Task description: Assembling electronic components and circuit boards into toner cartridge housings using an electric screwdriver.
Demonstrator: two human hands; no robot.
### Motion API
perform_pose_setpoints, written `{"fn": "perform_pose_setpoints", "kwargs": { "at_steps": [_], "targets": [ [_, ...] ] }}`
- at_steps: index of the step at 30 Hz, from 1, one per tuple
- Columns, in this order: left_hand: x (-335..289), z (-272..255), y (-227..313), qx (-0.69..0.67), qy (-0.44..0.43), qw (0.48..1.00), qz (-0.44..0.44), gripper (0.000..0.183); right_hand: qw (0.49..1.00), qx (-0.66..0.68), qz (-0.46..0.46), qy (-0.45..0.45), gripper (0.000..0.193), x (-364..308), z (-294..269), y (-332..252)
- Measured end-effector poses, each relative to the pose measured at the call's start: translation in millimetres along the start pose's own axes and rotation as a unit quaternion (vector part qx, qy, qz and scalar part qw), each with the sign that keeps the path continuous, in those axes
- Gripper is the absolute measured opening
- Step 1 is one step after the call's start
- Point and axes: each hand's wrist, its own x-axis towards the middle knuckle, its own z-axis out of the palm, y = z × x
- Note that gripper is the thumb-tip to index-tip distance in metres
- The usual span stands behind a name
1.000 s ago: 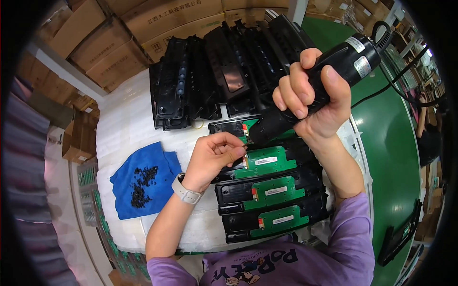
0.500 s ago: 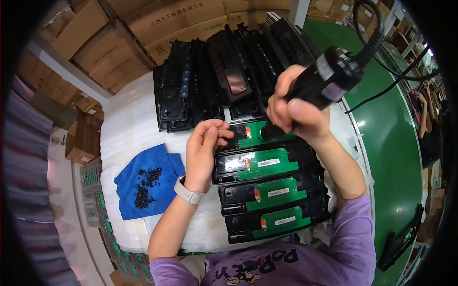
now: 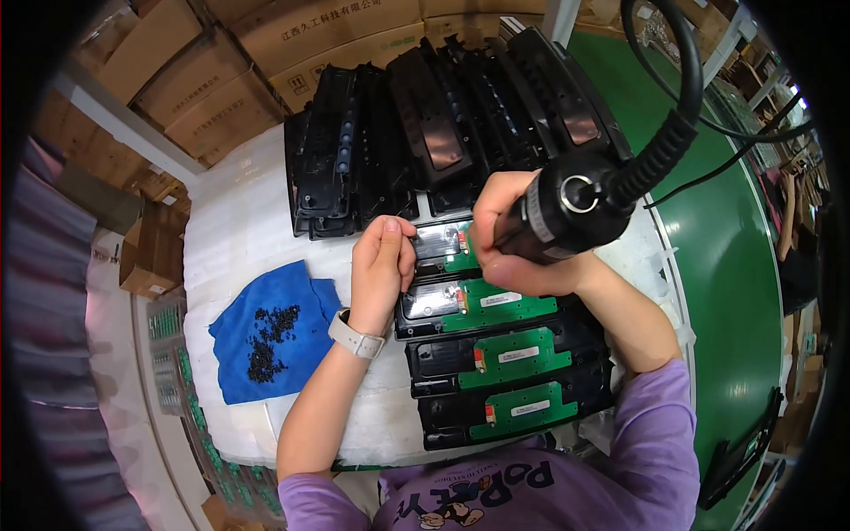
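My right hand (image 3: pixel 522 252) is wrapped round a black electric screwdriver (image 3: pixel 567 208), which stands nearly upright over the farthest of several black plastic panels (image 3: pixel 438 248). Its tip is hidden behind my hand and the tool body. That panel carries a green circuit board (image 3: pixel 459 263) with a red and white part at its left end. My left hand (image 3: pixel 381 265), with a pale watch strap on the wrist, is closed beside the panel's left end, thumb and fingers together. What its fingertips hold, if anything, does not show. Nearer to me lie similar panels (image 3: pixel 434 361) with green boards, in a row.
A blue cloth (image 3: pixel 305 354) with a heap of small black screws (image 3: pixel 266 354) lies left on the white-covered table (image 3: pixel 230 221). Black plastic housings (image 3: pixel 332 150) are stacked at the back. The screwdriver's cable (image 3: pixel 686 88) loops up at the right. Cardboard boxes (image 3: pixel 336 40) stand behind.
The screwdriver has swung from a slant to nearly upright and moved left and nearer, my right hand with it. My left hand's fingers have closed and drawn slightly back left.
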Motion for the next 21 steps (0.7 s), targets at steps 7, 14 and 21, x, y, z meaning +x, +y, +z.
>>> {"fn": "perform_pose_setpoints", "kwargs": {
  "at_steps": [7,14,21],
  "targets": [
    [-0.6,0.2,5.9,-0.037,-0.049,0.996,-0.063,0.011,0.998,-0.051,-0.030,-0.005,0.019,-3.7,-3.4,9.2],
    [-10.5,-1.3,14.8,-0.021,-0.049,0.999,0.003,0.010,0.988,0.140,-0.062,0.023,0.027,0.8,-18.7,-10.5],
    [-28.6,21.0,21.3,0.023,-0.126,0.990,-0.052,0.006,0.948,0.262,-0.163,0.077,0.024,3.4,-25.3,-23.8]
  ]
}}
